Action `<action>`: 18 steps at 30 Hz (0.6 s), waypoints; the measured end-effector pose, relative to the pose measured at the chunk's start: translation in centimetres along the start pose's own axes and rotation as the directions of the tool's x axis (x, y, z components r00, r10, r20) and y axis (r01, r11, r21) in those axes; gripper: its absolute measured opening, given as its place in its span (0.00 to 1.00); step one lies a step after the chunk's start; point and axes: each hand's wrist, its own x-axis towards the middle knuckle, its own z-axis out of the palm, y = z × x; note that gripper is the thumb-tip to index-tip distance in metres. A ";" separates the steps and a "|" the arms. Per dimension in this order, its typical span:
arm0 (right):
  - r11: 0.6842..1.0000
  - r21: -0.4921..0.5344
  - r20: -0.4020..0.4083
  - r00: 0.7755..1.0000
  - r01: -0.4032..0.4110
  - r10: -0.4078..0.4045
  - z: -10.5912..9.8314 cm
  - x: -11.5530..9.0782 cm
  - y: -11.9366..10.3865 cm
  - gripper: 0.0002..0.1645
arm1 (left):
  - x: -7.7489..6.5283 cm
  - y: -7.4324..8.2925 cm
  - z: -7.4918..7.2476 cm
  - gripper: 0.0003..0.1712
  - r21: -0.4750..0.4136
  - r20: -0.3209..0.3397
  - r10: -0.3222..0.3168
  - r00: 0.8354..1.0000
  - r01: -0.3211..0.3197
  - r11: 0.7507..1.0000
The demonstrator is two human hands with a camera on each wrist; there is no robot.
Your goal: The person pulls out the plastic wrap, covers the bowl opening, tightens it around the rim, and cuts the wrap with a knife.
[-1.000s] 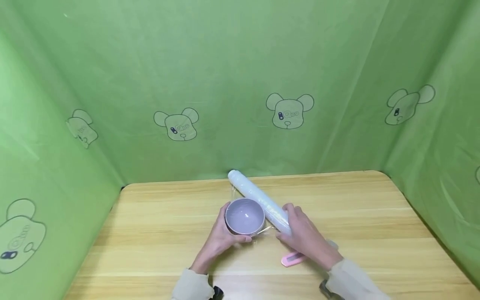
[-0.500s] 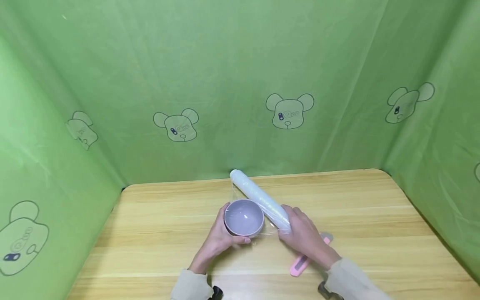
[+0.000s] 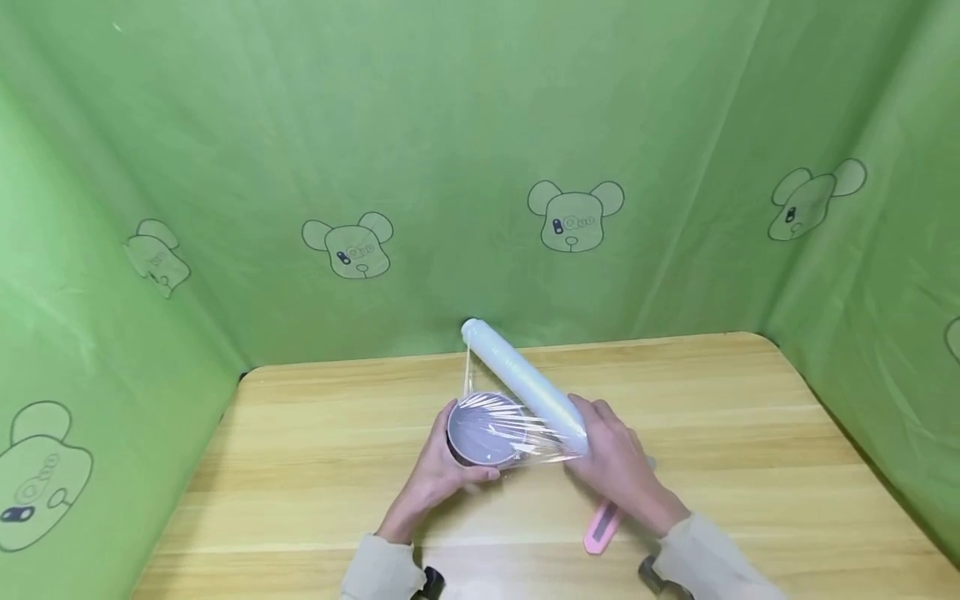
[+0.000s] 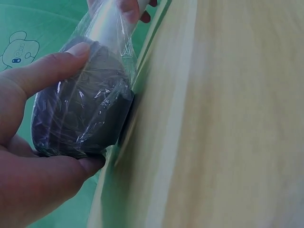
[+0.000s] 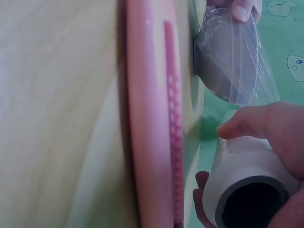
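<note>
In the head view, the left hand (image 3: 441, 468) is gripping a grey bowl (image 3: 474, 447) above the middle of the bench (image 3: 315, 475), its mouth facing up. The right hand (image 3: 618, 460) is gripping the near end of a roll of cling film (image 3: 525, 379), which is slanting away until its far end is overlapping the green curtain (image 3: 420, 133). A clear sheet of film (image 3: 551, 450) is stretching between roll and bowl, creasing brightly across the mouth.

The left wrist view is revealing what the head view is hiding: crinkled film is clinging down the bowl's side, and the left thumb is pressing over it. Whether the foot is touching the bench, I cannot tell. Only the right wrist view is showing the roll's hollow core (image 5: 251, 206) and the toothed slot (image 5: 175, 137) along the pink utility knife (image 3: 602, 527), which is lying on the bench, partly hidden from the head camera by the right arm.
</note>
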 end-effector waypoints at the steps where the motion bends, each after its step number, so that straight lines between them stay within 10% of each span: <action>1: 1.000 -0.001 -0.004 1.000 0.008 -0.008 -0.1 0.0 -0.1 0.51 | 0.0 0.0 0.0 0.74 0.001 0.003 0.001 1.000 -0.001 1.000; 18: 0.999 -0.037 -0.014 1.000 0.026 -0.026 -1.4 0.8 -0.3 0.46 | 0.2 -0.1 -0.1 0.68 -0.042 0.045 0.003 0.999 -0.001 0.999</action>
